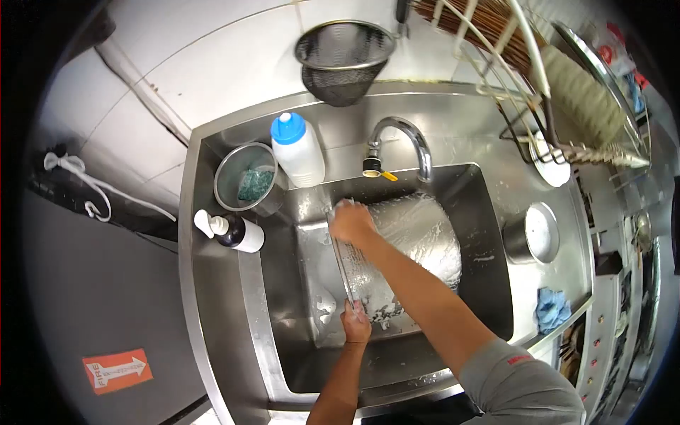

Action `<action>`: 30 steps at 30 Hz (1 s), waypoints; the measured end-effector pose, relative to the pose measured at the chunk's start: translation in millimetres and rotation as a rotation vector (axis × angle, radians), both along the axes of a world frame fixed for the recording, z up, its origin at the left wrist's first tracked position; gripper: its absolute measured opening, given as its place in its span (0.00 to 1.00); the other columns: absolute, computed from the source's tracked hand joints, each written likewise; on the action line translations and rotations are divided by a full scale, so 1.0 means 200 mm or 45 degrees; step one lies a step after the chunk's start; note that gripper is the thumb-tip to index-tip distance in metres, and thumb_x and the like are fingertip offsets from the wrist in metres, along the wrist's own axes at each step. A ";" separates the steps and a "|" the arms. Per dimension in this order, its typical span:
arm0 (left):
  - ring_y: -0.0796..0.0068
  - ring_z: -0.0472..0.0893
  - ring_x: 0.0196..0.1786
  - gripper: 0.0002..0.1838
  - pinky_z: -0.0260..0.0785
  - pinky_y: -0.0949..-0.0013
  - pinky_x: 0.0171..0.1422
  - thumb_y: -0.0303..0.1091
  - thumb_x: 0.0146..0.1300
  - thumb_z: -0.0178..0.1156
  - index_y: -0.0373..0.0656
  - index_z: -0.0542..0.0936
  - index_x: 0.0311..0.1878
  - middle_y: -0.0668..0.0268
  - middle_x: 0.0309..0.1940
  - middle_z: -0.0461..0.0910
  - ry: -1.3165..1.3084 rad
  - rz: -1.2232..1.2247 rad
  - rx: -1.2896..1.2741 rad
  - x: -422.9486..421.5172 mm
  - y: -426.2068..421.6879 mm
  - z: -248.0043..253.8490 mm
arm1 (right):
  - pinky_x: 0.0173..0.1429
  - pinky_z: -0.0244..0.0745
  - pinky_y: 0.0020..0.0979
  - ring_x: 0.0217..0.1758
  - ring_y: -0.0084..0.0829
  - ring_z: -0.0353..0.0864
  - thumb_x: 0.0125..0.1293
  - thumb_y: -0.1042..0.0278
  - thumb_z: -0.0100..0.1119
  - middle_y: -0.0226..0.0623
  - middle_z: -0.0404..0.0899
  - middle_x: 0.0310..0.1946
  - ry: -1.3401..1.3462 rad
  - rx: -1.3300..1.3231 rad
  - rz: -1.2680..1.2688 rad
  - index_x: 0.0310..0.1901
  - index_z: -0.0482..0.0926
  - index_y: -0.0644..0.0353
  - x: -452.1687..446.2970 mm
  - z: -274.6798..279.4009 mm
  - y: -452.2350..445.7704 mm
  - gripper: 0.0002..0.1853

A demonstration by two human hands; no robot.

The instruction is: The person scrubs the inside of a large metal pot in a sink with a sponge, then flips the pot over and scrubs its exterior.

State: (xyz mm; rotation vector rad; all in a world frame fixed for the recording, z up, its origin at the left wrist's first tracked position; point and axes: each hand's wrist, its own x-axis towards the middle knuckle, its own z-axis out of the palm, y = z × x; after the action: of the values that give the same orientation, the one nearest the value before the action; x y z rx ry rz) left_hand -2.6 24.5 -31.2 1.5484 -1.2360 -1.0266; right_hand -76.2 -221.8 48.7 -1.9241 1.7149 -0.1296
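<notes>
A large metal tray (425,237) with suds on it stands tilted in the sink basin (386,365). My left hand (355,322) is closed on the tray's lower left edge. Higher up, near the far end of the same edge, my right hand (352,223) is closed, pressed to the metal; what lies inside its fingers is hidden. White foam lies on the basin floor left of the tray. The chrome faucet (407,127) arches over the basin's back edge, behind the tray.
Left of the basin stand a metal pot (225,177) with a green scrubber, a blue-capped white bottle (301,156) and a pump bottle (244,234). On the right are a metal container (520,237) and a blue cloth (552,309). A strainer (340,71) hangs above.
</notes>
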 end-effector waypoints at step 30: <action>0.45 0.81 0.40 0.14 0.70 0.55 0.45 0.36 0.70 0.51 0.32 0.79 0.44 0.42 0.35 0.81 -0.480 0.180 0.058 0.02 -0.55 0.25 | 0.50 0.73 0.54 0.51 0.56 0.73 0.65 0.59 0.52 0.49 0.70 0.59 0.479 -0.573 -0.372 0.56 0.74 0.65 -1.17 0.22 0.91 0.22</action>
State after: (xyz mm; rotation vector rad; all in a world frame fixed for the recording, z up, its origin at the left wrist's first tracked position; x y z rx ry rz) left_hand 2.0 -85.6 19.4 1.8960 -1.3362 -0.6947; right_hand -310.7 -40.7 92.5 -2.0919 2.3814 -0.2995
